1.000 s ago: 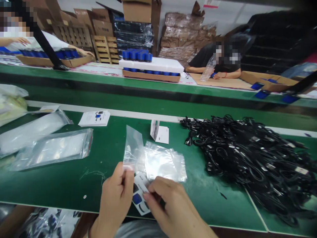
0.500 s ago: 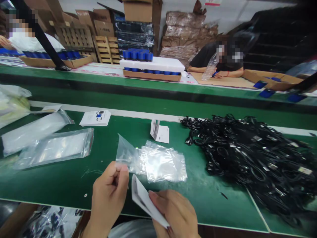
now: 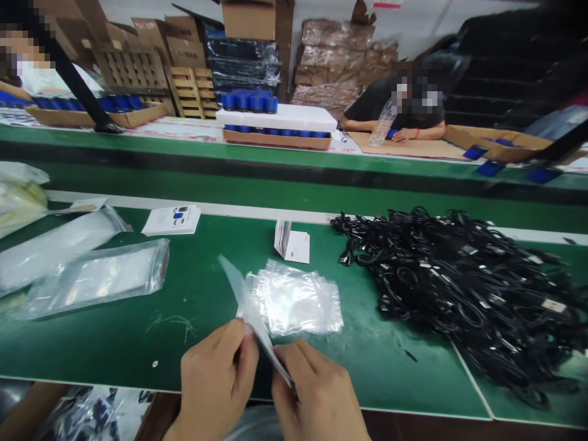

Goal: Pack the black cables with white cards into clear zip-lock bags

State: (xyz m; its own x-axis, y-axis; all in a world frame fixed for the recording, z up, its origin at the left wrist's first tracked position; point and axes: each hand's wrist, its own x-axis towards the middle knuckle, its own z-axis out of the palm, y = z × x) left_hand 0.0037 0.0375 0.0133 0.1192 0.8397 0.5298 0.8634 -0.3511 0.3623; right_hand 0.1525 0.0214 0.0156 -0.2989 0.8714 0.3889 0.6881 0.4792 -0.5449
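A clear plastic bag stands tilted over the green table, its near edge pinched between the thumb and fingers of my left hand. My right hand is closed on a folded white leaflet, seen almost edge-on. Leaflet and bag meet between my hands; how far one lies inside the other I cannot tell. Just beyond them, several flat clear bags lie in an overlapping pile. Behind that pile is a small stack of white leaflets, one of them standing partly open.
Black cables form a large heap on the right. Printed cards and filled plastic packs lie to the left. Across a green ledge, a person in dark clothing sits near a plastic bottle and a tray of blue items.
My right hand has brought the leaflet up and left against the bag. My left hand has shifted right, turning the bag nearly edge-on. The view has moved slightly.
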